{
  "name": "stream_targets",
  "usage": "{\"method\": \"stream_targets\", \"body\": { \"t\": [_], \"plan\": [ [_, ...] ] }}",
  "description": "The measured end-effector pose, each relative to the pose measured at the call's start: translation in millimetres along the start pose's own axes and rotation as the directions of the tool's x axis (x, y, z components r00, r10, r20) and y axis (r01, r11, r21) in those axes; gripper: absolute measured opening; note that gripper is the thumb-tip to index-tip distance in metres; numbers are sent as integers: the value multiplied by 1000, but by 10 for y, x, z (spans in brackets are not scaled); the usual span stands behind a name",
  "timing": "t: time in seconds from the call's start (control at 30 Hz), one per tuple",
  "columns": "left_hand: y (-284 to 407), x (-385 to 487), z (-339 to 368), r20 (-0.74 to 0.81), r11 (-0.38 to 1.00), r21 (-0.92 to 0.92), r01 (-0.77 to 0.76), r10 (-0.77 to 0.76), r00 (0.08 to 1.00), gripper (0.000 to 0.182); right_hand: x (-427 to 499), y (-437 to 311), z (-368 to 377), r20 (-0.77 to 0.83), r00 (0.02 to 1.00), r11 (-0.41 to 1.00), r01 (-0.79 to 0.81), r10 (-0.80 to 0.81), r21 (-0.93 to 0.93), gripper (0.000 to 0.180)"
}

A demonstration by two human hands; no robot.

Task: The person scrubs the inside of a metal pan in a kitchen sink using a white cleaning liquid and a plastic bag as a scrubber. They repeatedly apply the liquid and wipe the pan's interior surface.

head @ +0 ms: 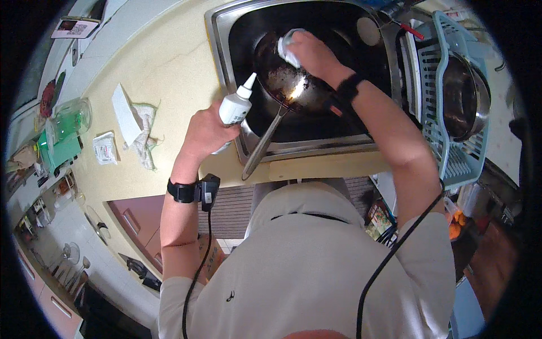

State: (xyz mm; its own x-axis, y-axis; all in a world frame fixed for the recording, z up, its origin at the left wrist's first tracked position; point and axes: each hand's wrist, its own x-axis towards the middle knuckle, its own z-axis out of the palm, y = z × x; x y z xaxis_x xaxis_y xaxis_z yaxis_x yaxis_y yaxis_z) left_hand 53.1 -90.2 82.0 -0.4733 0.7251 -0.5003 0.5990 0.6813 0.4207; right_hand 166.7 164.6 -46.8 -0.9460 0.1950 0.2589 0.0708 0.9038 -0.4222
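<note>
My left hand (210, 132) grips a white plastic squeeze bottle (233, 108) with a pointed nozzle, tilted up beside the sink's left rim. A metal frying pan (277, 78) with dark, burnt-looking stains sits in the sink (275, 151). Its long metal handle (262, 146) crosses the front rim towards me. In my right hand (315, 55) is a bunched white cloth or wipe (289, 51), held against the far part of the pan. The fingertips under that wad are partly hidden. Light glints on the pan's near side.
On the right, a light-blue dish rack (440, 84) holds metal pots (459, 97). A red-handled tool (411, 31) lies near the sink's back corner. A white sheet (125, 114), a rag (145, 135) and a small packet (105, 148) lie on the counter (178, 59) at left.
</note>
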Motion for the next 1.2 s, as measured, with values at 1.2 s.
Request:
{"method": "stream_targets", "body": {
  "t": [1.2],
  "plan": [
    [481,268,220,220,949,232,-215,164,962,42,-1382,-88,-238,-23,917,917,-397,398,18,15]
  ]
}}
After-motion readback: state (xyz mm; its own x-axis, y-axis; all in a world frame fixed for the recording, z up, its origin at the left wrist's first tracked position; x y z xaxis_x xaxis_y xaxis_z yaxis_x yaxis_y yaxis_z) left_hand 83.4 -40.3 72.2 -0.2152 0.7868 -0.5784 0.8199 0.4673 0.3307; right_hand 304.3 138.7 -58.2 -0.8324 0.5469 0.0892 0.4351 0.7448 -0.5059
